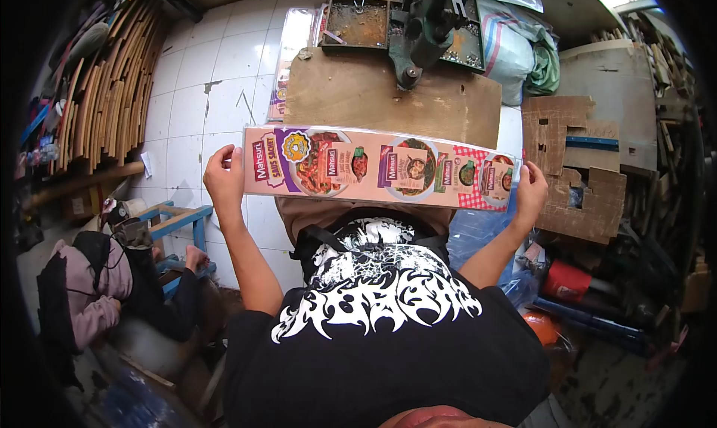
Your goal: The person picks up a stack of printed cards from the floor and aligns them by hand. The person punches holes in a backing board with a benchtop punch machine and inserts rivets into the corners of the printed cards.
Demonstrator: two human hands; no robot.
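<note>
A long printed strip, pale pink with a clear plastic edge, stretches across my lap; its print shows food bowls and the words "Mahsuri Saus Sachet". My left hand is closed on the strip's left end, with the thumb at the edge. At the opposite end, my right hand pinches the right edge; some of its fingers are hidden behind the strip. Just beyond lies a wooden board, partly covered by the strip. On its far side stands a dark green hand press.
Metal trays with small metal parts flank the press. More printed strips lie left of the board. Cut cardboard and filled sacks are on the right. Another person sits at the lower left near a blue stand.
</note>
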